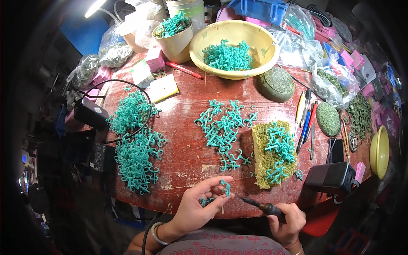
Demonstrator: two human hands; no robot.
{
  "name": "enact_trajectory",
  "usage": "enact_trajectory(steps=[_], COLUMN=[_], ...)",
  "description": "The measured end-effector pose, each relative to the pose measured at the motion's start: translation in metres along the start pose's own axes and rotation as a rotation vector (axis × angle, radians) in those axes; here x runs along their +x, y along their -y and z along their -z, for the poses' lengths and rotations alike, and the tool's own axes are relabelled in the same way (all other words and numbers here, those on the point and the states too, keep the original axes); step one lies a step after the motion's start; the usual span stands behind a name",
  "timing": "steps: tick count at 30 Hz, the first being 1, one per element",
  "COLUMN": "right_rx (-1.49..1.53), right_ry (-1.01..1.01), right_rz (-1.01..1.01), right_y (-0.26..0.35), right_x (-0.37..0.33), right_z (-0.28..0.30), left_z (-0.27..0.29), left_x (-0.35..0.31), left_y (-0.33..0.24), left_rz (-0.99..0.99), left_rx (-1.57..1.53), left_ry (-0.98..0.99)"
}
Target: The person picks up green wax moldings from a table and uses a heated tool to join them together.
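Observation:
My left hand [196, 204] pinches a small turquoise hooked piece [225, 187] between thumb and fingertips. More turquoise pieces [205, 201] rest in the curl of its other fingers. My right hand [288, 223] grips a soldering-iron-like tool [269, 209] with a black handle and a thin dark tip. The tip points left and ends close beside the held piece; whether they touch, I cannot tell. Ahead of my hands lies a loose scatter of similar pieces [227, 131]. Several more sit on a yellow-green sponge block [263, 165] to the right.
Two heaps of turquoise pieces [137, 161] cover the left side. At the back stand a yellow basin [233, 74] and a white bucket [175, 44], both holding such pieces. On the right are a green round stone-like block [275, 83], pens [304, 123] and a black box [330, 177].

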State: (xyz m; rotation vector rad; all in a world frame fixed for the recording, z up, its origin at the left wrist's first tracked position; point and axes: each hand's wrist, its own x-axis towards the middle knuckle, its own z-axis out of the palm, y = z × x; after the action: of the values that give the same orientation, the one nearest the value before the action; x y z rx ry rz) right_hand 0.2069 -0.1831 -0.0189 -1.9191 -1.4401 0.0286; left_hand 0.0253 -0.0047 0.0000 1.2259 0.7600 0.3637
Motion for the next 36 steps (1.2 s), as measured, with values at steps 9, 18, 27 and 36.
enact_trajectory(steps=[9,18,27,36], right_rx=[-0.362,0.041,0.026,0.005], right_ry=[-0.009,0.041,0.049,0.061], right_rz=[-0.083,0.018,0.045,0.051], right_y=[-0.013,0.000,-0.002,0.000], right_x=[-0.013,0.003,0.002,0.002], right_z=[0.023,0.002,-0.005,-0.008], left_z=[0.004,0.003,0.001,0.008], left_x=[0.000,0.001,0.001,-0.001], left_y=[-0.002,-0.005,-0.006,0.001], left_rz=[0.040,0.060,0.076,0.079], left_rx=[-0.065,-0.043,-0.073,-0.108], left_ry=[0.021,0.009,-0.001,0.027])
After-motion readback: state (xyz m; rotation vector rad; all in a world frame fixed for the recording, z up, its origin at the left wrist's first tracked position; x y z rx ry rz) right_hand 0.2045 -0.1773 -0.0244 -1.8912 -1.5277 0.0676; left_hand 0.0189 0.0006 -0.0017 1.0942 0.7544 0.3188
